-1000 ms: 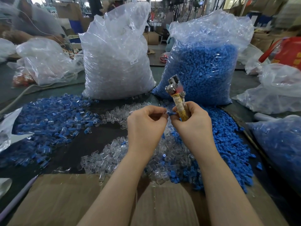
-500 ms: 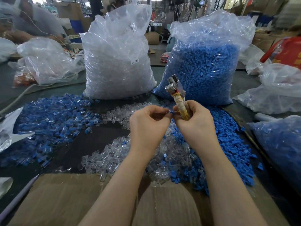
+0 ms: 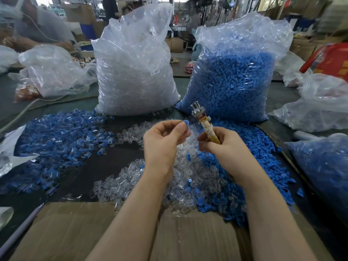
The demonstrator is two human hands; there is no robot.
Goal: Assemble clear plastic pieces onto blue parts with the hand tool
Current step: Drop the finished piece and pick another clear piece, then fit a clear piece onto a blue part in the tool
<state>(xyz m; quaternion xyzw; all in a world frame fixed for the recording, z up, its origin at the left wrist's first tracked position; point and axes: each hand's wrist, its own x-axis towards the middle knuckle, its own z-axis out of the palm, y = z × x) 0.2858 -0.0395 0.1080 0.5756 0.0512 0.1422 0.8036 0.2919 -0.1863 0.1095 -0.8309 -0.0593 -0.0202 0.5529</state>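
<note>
My left hand (image 3: pixel 163 140) pinches a small blue part (image 3: pixel 186 122) at its fingertips, held up above the table. My right hand (image 3: pixel 220 146) grips the hand tool (image 3: pixel 204 125) by its tape-wrapped handle, metal head pointing up. A gap separates the blue part from the tool. Below my hands lie a heap of loose clear plastic pieces (image 3: pixel 188 178) and, to the right, a heap of loose blue parts (image 3: pixel 263 157). A spread of joined blue-and-clear pieces (image 3: pixel 56 142) covers the table on the left.
A big bag of clear pieces (image 3: pixel 135 72) and a big bag of blue parts (image 3: pixel 235 76) stand behind. More plastic bags (image 3: pixel 323 104) lie at the right and left. A cardboard sheet (image 3: pixel 75 232) lies at the near edge. Another person (image 3: pixel 37 29) works at the far left.
My hands were pressed together at the tool; now my left hand has drawn away to the left with the blue part, opening a gap.
</note>
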